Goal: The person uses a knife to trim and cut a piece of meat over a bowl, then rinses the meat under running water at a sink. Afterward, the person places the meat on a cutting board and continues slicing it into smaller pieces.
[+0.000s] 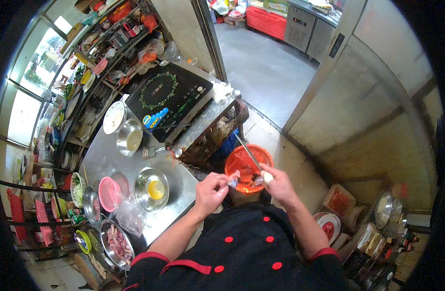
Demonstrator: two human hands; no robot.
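Observation:
Both hands are held above a red plastic bucket (248, 150) on the floor. My left hand (211, 192) pinches a small, pale, crumpled piece, perhaps plastic film, between its fingertips. In my right hand (279, 186) is the handle of a long, thin metal tool (248, 152), which points up and left across the bucket; its kind cannot be told. Beside the left arm, the steel worktop (184, 182) holds a steel bowl with egg yolk (156, 190), a pink bowl (109, 194) and a crumpled clear plastic bag (131, 214).
An induction cooktop (160, 91) with a blue packet (156, 118) on it stands behind the worktop. A steel bowl of raw meat (116, 243) is at the lower left. Crowded shelves line the left wall. At right stand a sliding door (353, 120) and a lidded tub (328, 227).

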